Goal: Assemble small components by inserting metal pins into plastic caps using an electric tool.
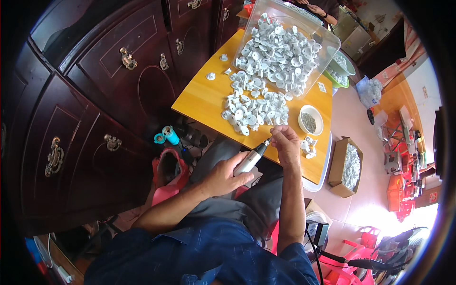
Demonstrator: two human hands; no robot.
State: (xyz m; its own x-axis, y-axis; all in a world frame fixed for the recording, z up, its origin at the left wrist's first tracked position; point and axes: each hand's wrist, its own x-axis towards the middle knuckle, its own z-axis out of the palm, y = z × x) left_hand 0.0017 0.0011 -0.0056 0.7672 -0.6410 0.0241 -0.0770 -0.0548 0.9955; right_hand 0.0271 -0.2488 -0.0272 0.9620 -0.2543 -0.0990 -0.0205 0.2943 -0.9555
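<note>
My left hand [227, 176] is wrapped round a silver and black electric screwdriver [248, 162], held tilted with its bit pointing up and to the right. At the bit's tip, by the table's near edge, my right hand [286, 145] has thumb and fingers pinched together. Whatever sits between them is too small to make out. Just beyond lies a loose heap of small white plastic parts [256, 111], each with a round disc. A white bowl [319, 130] of tiny metal pieces stands right of the heap, and several more white parts [311, 151] lie beside my right hand.
A clear plastic bin [331, 43] full of white parts covers the far side of the yellow wooden table [197, 97]. Dark cabinets [114, 90] stand at left. A cardboard box [338, 164] of white pieces is on the floor at right. Another person's hands [316, 8] show beyond the bin.
</note>
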